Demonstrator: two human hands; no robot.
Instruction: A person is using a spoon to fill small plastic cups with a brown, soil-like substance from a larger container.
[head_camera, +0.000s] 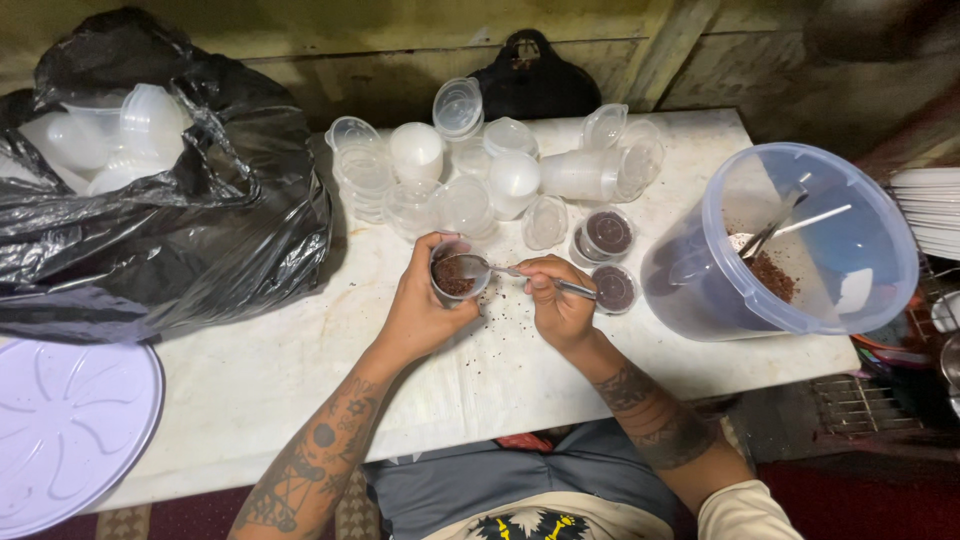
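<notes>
My left hand (420, 310) grips a small clear plastic cup (453, 277) partly filled with dark reddish-brown powder, held just above the white table (300, 370). My right hand (558, 303) holds a metal spoon (480, 266) whose bowl rests over the cup's mouth. Two filled, lidded cups (607, 233) (614, 288) sit just right of my right hand. A large clear tub (790, 245) lies tilted at the right with brown powder and a utensil inside.
Several empty clear cups and lids (480, 175) crowd the table's back middle. A black plastic bag (150, 190) holding more cups fills the left. A pale round lid (65, 425) lies at the lower left. Stacked white plates (930, 205) stand at the far right. Spilled powder specks dot the table.
</notes>
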